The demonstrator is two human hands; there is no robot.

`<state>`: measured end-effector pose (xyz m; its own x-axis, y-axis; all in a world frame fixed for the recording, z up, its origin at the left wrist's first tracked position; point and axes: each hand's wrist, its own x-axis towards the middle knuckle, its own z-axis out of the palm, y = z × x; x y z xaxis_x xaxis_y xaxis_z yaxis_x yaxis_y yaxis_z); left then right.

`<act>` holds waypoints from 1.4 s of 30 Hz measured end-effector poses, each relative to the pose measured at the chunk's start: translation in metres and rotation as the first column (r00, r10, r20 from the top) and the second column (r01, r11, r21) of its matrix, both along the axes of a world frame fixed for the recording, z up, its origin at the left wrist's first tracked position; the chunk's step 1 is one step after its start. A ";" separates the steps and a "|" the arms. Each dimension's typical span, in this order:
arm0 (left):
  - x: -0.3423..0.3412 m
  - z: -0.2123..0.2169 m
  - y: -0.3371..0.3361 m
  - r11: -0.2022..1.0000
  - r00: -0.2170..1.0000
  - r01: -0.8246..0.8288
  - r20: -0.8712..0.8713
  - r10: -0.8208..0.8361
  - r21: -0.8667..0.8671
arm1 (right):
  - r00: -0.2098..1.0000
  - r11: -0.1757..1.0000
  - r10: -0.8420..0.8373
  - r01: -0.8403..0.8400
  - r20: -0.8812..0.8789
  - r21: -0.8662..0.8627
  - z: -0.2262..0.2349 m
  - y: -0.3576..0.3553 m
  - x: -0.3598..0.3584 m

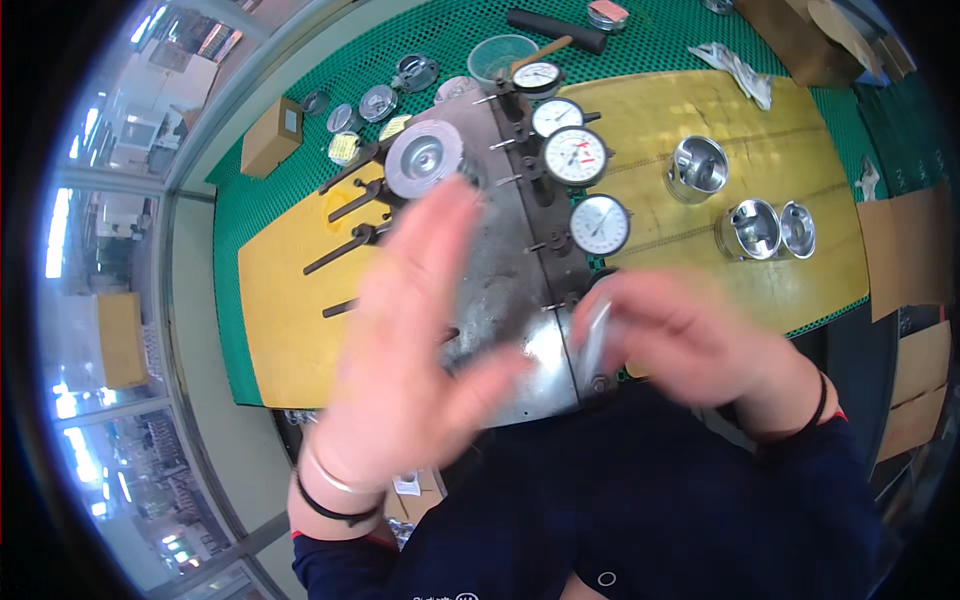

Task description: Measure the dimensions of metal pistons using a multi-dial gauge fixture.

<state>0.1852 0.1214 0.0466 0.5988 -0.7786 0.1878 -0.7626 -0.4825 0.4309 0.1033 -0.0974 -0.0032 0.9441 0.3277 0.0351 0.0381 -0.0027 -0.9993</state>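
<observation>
My left hand (pixel 410 330) is raised over the left side of a grey metal plate (pixel 500 250), fingers stretched and thumb apart. It is blurred and holds nothing that I can see. A grey round metal disc (pixel 424 160) sits just beyond its fingertips. My right hand (pixel 690 330), also smeared by motion, hovers at the plate's near right edge with bent fingers. A shiny sliver (pixel 597 335) shows by its fingertips; whether it is held, I cannot tell. Several dial gauges line that edge, the nearest visible one a white-faced dial gauge (pixel 599 224).
Metal pistons (pixel 699 167) stand on the yellow mat (pixel 800 120) at right. Dark rods (pixel 340 256) jut from the plate's left side. Farther back are a clear bowl (pixel 495 58), a black cylinder (pixel 556 31), a white cloth (pixel 735 72) and cardboard boxes (pixel 272 138).
</observation>
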 end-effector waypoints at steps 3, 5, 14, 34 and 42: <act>0.057 -0.020 -0.001 0.970 0.962 -0.190 0.225 0.153 0.154 | 0.882 0.908 -0.373 0.411 -0.287 0.085 -0.048 -0.059 -0.013; 0.091 -0.030 -0.006 0.907 0.936 -0.277 0.303 0.180 0.317 | 0.827 0.866 -0.462 0.499 -0.320 0.042 -0.092 -0.088 -0.013; 0.144 -0.043 -0.060 0.679 0.964 -0.227 0.062 0.258 0.699 | 0.848 0.920 -0.381 0.309 -0.368 -0.240 -0.212 -0.080 0.033; 0.165 -0.088 -0.111 0.849 0.994 0.106 -0.057 -0.090 0.517 | 0.728 0.666 0.042 0.490 -0.684 0.562 -0.201 -0.055 0.140; 0.163 -0.096 -0.109 0.853 0.987 0.124 0.029 -0.161 0.507 | 0.805 0.729 0.067 0.364 -0.589 0.580 -0.202 -0.050 0.151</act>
<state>0.3484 0.0120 -0.0497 0.4742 -0.8536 -0.2154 -0.8579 -0.5030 0.1046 0.2543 -0.1476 -0.2047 0.8958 0.2781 -0.3468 -0.4384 0.6814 -0.5860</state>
